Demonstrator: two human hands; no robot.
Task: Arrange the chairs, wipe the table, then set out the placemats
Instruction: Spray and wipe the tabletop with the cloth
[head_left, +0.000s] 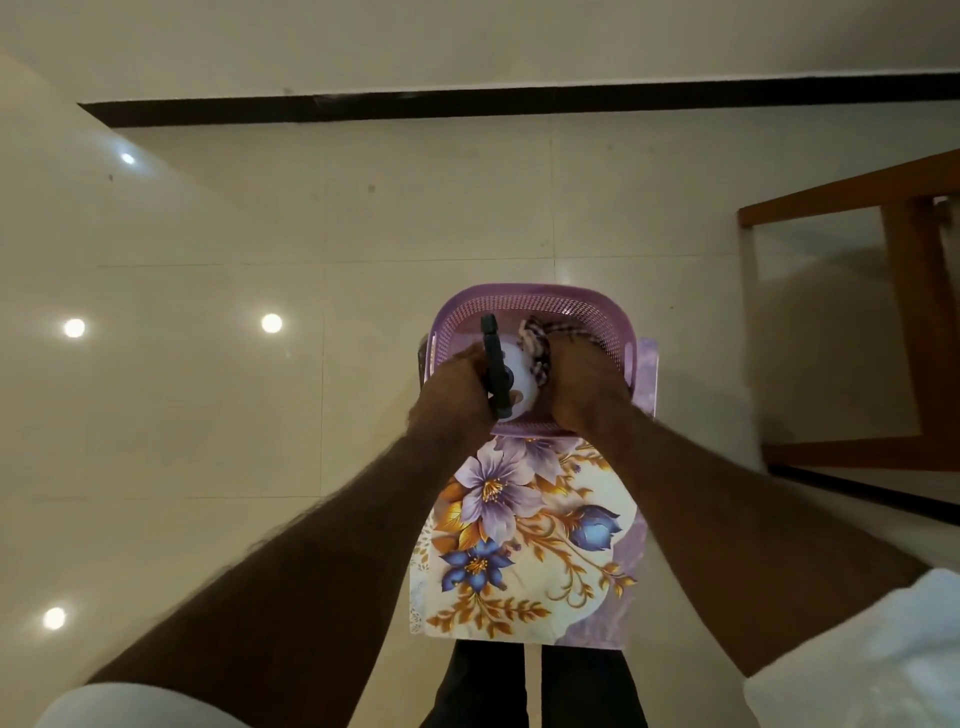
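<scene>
Head view looked straight down on a glossy tiled floor spread beneath both outstretched arms. Well off to the right of the right hand stood the wooden-framed table, only its corner in view. Below the two wrists, between the forearms, lay a floral placemat printed with purple and blue flowers. Its far end ran under a lilac mesh basket, and what carried it could not be told. The basket sat directly under both hands. The left hand reached in from the basket's left side, its fingers curled tight round the neck of a spray bottle with a white body and a black trigger head, which pointed away from the wrist. The right hand reached in over the near right rim, knuckles up and fingers bent down inside. Its fingertips met a checked cloth bunched just beside the bottle, though whether they pinched it or merely touched it could not be told.
</scene>
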